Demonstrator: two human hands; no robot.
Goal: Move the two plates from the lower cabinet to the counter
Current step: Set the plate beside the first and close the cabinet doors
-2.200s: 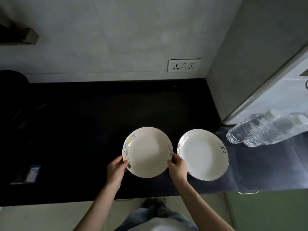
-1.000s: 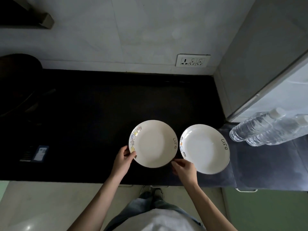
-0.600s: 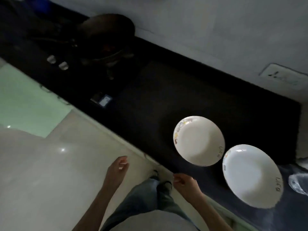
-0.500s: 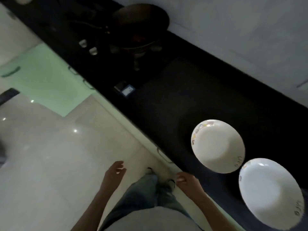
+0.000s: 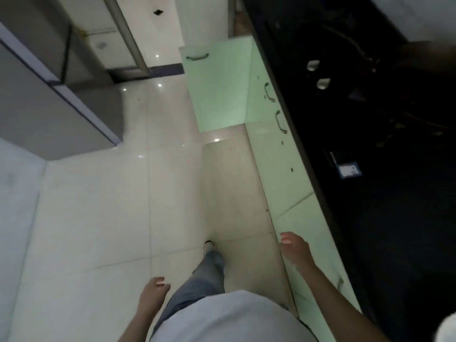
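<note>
Turning away from the counter (image 5: 385, 218), you have let go of both plates; one white plate rim (image 5: 446, 328) just shows at its near right edge. Your left hand (image 5: 154, 291) and right hand (image 5: 293, 250) hang loosely spread, empty. An open cabinet door (image 5: 219, 85) juts ahead; the floor (image 5: 98, 218) left is free.

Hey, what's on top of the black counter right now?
On the black counter a small blue-edged card lies flat, and farther along sit two shiny knobs and a dark pan. The rest is too dark to read, and the counter's right part lies outside the frame.
</note>
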